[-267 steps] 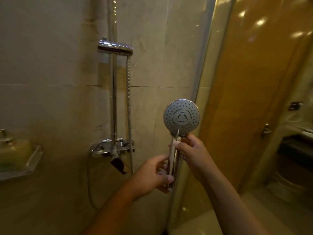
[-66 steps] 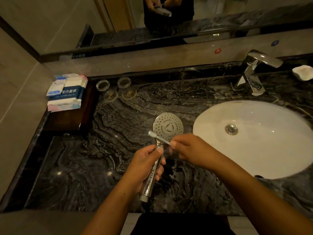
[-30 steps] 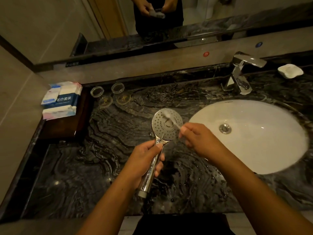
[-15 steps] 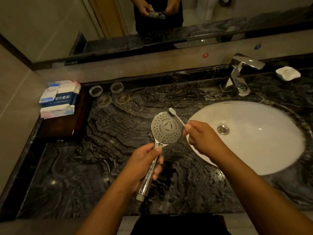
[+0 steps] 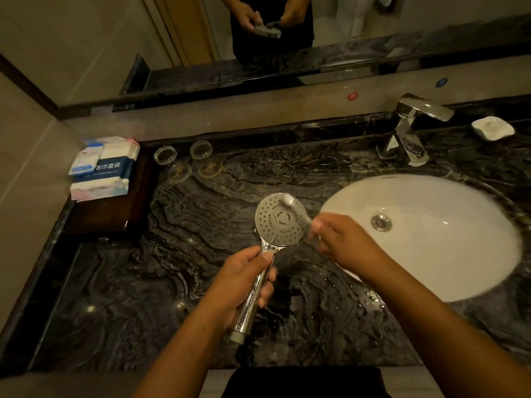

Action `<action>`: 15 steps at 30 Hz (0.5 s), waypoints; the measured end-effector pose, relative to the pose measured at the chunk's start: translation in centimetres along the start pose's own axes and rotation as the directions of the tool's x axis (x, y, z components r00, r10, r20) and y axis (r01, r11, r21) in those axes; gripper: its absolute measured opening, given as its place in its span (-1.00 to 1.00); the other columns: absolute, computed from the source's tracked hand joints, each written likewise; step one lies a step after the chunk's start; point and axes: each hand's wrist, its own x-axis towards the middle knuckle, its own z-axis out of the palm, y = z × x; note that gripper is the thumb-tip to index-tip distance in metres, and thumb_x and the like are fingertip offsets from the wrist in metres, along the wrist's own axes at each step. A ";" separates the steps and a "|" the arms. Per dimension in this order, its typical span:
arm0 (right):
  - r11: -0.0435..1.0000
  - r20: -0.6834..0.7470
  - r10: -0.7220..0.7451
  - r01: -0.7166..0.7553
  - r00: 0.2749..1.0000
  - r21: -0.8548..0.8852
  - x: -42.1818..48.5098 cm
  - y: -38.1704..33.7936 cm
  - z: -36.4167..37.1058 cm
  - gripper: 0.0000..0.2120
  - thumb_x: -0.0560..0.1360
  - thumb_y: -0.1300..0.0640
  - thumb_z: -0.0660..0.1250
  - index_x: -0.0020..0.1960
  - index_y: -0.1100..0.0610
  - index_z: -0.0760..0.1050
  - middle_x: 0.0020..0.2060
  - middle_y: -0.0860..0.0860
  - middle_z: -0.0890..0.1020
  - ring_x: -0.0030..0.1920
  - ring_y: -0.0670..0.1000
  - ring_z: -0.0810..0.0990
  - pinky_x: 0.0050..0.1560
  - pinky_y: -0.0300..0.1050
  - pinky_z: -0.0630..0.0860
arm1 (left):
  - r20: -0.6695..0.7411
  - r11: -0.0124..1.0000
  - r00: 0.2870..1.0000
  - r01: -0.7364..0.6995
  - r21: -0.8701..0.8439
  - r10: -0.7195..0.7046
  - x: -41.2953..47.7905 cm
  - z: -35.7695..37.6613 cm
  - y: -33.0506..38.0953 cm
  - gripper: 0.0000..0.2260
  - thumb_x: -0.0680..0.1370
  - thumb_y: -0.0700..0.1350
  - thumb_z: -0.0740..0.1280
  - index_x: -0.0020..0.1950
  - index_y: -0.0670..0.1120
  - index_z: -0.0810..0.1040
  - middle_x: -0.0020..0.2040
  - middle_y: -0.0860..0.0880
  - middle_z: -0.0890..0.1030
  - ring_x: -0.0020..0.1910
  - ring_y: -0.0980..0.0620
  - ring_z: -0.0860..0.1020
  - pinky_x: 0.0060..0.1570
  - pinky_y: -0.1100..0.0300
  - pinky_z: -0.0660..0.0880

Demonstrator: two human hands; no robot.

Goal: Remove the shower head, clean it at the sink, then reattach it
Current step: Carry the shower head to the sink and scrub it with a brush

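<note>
The chrome shower head (image 5: 280, 221) is held face up over the dark marble counter (image 5: 143, 282), just left of the white sink (image 5: 431, 239). My left hand (image 5: 241, 282) grips its shiny handle. My right hand (image 5: 342, 242) pinches a white toothbrush (image 5: 297, 209), whose blurred bristle end lies on the upper right of the perforated face. The hose end of the handle points toward me.
A chrome tap (image 5: 411, 130) stands behind the sink, with a white soap dish (image 5: 492, 128) to its right. Two glasses (image 5: 184, 155) and packaged towels (image 5: 105, 168) on a dark tray (image 5: 106, 214) sit at the left. A mirror (image 5: 258, 38) runs along the back.
The shower head came from the shower to the sink counter. In the last second the toothbrush has swept back and forth over the face, now resting at its upper right edge.
</note>
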 end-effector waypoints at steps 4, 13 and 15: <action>0.999 0.213 -0.006 0.017 0.977 -0.050 -0.6 0.1 0.2 -0.69 0.66 0.08 0.19 -0.17 0.08 0.59 -0.53 -0.12 0.48 -0.52 -0.22 0.39 -0.37 -0.23 0.35 | 0.005 1.000 1.000 0.001 -0.014 -0.001 0.2 0.1 0.0 -0.86 0.65 -0.15 0.22 0.11 -0.21 0.47 -0.32 -0.10 0.50 -0.56 0.06 0.39 -0.63 0.28 0.35; 1.000 0.279 0.015 -0.007 0.960 -0.031 -0.9 0.2 -0.1 -0.70 0.67 0.12 0.18 -0.15 0.17 0.58 -0.53 -0.10 0.45 -0.53 -0.20 0.38 -0.47 -0.35 0.32 | -0.003 1.000 1.000 0.010 -0.016 -0.010 0.3 0.1 -0.4 -0.80 0.64 -0.15 0.22 0.14 -0.28 0.45 -0.31 -0.11 0.49 -0.55 0.05 0.38 -0.62 0.28 0.33; 0.999 0.132 0.037 -0.041 0.991 0.029 -0.3 0.5 -0.6 -0.70 0.65 0.14 0.19 -0.19 0.13 0.56 -0.53 -0.10 0.46 -0.55 -0.20 0.38 -0.49 -0.33 0.31 | 0.007 1.000 1.000 0.006 0.004 -0.006 0.4 0.0 -0.5 -0.77 0.64 -0.15 0.23 0.13 -0.34 0.42 -0.31 -0.12 0.50 -0.55 0.04 0.38 -0.62 0.28 0.34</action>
